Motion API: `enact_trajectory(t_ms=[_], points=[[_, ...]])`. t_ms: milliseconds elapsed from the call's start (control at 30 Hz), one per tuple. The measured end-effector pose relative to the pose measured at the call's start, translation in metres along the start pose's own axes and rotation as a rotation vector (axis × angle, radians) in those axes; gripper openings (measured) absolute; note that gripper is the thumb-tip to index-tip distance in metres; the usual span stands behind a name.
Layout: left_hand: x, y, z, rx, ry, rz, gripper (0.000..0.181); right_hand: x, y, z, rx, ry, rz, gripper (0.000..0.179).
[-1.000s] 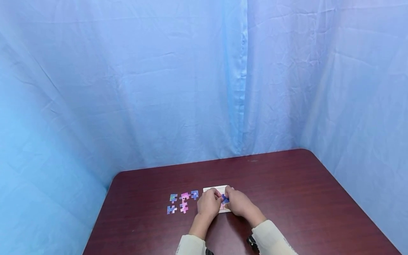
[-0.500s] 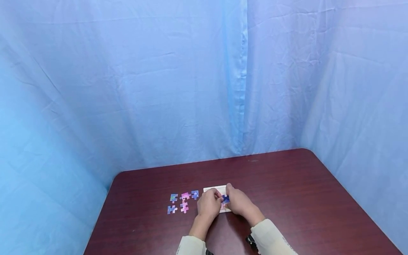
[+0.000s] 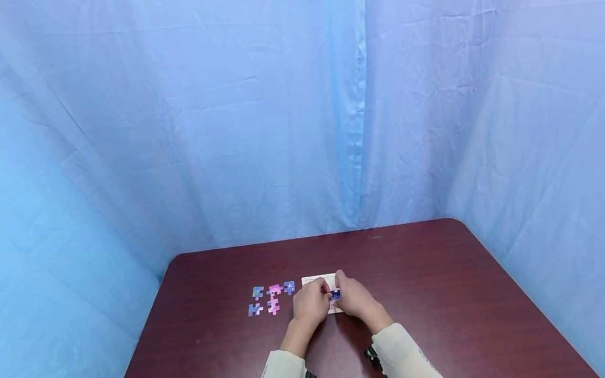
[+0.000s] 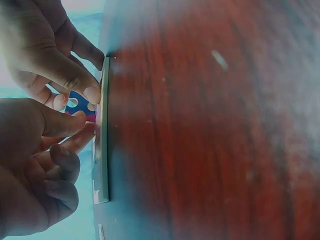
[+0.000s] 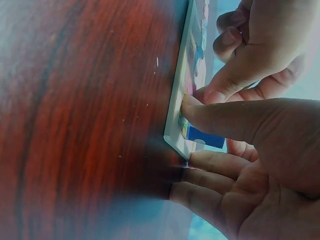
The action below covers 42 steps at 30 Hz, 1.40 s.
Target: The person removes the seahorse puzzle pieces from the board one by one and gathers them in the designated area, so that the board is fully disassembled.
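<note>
The shallow, pale puzzle tray [image 3: 317, 277] lies on the table between both hands. My left hand [image 3: 311, 303] reaches over its left side, thumb and index finger pinching a blue puzzle piece [image 4: 80, 103] with a pink edge, which stands tilted up from the tray. Across the right edge, my right hand [image 3: 356, 300] holds the tray, its thumb [image 5: 200, 112] pressing on the pieces inside while the other fingers [image 5: 215, 164] lie at the outer corner. Parts of the tray's picture are hidden under the hands.
Several loose puzzle pieces, among them a pink one [image 3: 273, 306] and a blue one with a star [image 3: 289, 287], lie left of the tray on the dark red table [image 3: 416, 262]. Blue curtains [image 3: 264, 131] hang behind the table and along its sides.
My right index finger has slid slightly outward along the tray's far right corner. The left hand keeps its pinch almost in place, and the loose pieces stay where they were.
</note>
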<state>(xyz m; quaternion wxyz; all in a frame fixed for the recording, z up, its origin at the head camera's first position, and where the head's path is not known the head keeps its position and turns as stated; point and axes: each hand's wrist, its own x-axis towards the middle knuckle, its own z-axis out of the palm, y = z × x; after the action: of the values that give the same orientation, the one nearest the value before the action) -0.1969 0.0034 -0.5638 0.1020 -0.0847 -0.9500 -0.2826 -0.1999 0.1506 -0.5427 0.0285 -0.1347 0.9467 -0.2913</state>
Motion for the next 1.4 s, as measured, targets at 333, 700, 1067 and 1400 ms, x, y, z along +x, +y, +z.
enact_trajectory(t_ms=[333, 700, 1067, 1400], points=[[-0.001, 0.004, -0.002, 0.028, -0.013, 0.027, 0.022, -0.002, -0.001, -0.002, 0.025, -0.029, 0.017, 0.041], [-0.002, 0.010, -0.003, 0.068, 0.022, 0.030, 0.020, 0.001, 0.002, -0.002, 0.041, -0.015, 0.008, 0.038], [0.000, 0.014, -0.007, 0.013, -0.023, -0.060, 0.011, 0.002, -0.001, -0.004, 0.046, -0.017, 0.012, 0.044], [0.004, 0.011, -0.017, 0.029, -0.011, -0.009, 0.006, 0.002, -0.001, -0.004, 0.023, 0.000, 0.014, 0.043]])
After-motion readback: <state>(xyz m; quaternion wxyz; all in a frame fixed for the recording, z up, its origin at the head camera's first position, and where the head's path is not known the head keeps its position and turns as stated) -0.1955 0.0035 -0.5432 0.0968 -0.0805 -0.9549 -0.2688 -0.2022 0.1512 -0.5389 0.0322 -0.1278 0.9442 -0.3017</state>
